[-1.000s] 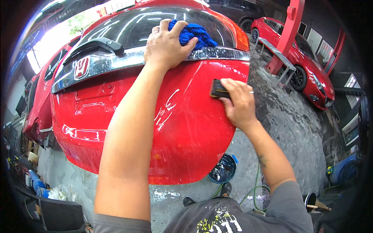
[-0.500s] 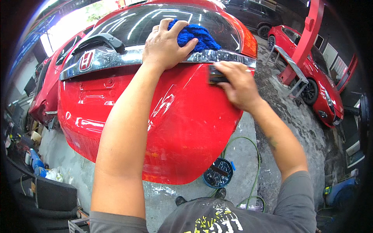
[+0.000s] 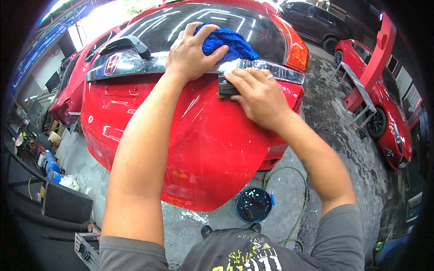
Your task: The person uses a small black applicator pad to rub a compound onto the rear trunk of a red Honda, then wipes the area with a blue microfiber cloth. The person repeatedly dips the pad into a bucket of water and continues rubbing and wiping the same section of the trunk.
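Note:
My left hand (image 3: pixel 192 52) grips a bunched blue cloth (image 3: pixel 229 44) at the lower edge of the rear window (image 3: pixel 181 22), just above the wet chrome trim strip (image 3: pixel 153 63). My right hand (image 3: pixel 260 95) is closed over a black sanding block (image 3: pixel 224 86) with a yellowish underside. The block lies against the red tailgate (image 3: pixel 203 149), right below the chrome strip. White wet streaks and dull patches mark the red paint around and below it. The palm side of my right hand and most of the block's working face are hidden.
On the floor below the tailgate stands a dark bucket (image 3: pixel 254 205) with dark pieces in it, beside a green hose (image 3: pixel 306 194). Another red car (image 3: pixel 393 113) and a red lift post (image 3: pixel 377 54) are at right. A dark box (image 3: pixel 65 203) sits at left.
My right hand has slid the sanding block left along the paint under the chrome strip. My left hand keeps hold of the cloth. The whole view has shifted slightly.

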`<state>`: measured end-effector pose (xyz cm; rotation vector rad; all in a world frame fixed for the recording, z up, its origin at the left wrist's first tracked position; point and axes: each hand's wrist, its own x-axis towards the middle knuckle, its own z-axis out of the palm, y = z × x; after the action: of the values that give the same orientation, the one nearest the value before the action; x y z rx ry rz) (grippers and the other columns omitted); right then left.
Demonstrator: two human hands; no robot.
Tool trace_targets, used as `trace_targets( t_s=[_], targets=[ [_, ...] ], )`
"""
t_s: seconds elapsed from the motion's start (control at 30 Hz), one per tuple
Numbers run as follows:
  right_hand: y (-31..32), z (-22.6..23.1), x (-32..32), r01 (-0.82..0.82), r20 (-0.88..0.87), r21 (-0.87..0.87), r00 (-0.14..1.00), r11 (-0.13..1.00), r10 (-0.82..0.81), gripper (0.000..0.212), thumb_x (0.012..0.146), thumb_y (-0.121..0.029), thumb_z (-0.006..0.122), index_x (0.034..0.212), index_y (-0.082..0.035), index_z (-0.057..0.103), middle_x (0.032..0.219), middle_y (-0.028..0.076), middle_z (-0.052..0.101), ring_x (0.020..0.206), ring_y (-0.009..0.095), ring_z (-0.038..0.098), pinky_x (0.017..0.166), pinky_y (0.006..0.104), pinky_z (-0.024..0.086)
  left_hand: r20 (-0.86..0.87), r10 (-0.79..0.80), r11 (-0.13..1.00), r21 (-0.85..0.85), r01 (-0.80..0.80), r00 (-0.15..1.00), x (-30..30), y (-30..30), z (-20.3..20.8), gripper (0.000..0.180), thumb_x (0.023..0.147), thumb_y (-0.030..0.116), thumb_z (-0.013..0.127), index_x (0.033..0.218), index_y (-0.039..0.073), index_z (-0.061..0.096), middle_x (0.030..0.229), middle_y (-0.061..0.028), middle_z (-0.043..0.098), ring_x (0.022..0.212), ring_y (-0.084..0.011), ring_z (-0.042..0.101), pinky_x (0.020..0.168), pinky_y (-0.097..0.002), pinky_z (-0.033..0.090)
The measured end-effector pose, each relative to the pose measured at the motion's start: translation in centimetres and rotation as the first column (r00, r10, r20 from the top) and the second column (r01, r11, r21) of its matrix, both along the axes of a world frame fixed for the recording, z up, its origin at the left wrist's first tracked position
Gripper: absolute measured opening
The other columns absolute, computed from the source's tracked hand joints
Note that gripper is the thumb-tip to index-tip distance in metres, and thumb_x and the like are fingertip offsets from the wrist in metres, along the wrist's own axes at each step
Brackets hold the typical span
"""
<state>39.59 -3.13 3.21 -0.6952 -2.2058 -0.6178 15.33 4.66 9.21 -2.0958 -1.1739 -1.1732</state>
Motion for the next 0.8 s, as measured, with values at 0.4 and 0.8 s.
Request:
trace_targets(
  t_s=[0.4,0.8],
  targets=[
    [-0.9,-1.9,-4.0,-0.235,0.174,0.044,0.959,0.971,0.224,0.043,0.098,-0.021,0.070,0.141,-0.013,0.073,0.135,0.008,0.077,0.126,0.027,0.073,0.102,0.0467,0.058,0.018,-0.040,0.999,-0.024,0.040,0.999,-0.2,-1.0,0.1,0.060,0.095,0.048,0.083,0.144,0.017,0.068,0.145,-0.0209,0.065,0.135,-0.0464,0.065,0.114,-0.0554,0.056],
    [-4.5,-5.4,-5.9,-0.262,0.127,0.032,0.958,0.965,0.256,0.037,0.096,-0.024,0.070,0.130,-0.010,0.075,0.121,0.006,0.077,0.114,0.022,0.075,0.094,0.0417,0.058,0.033,-0.066,0.998,0.019,0.065,0.997,-0.8,-0.2,-0.2,0.063,0.095,0.050,0.082,0.147,0.016,0.068,0.150,-0.0215,0.064,0.138,-0.0455,0.065,0.118,-0.0542,0.054]
  ],
)
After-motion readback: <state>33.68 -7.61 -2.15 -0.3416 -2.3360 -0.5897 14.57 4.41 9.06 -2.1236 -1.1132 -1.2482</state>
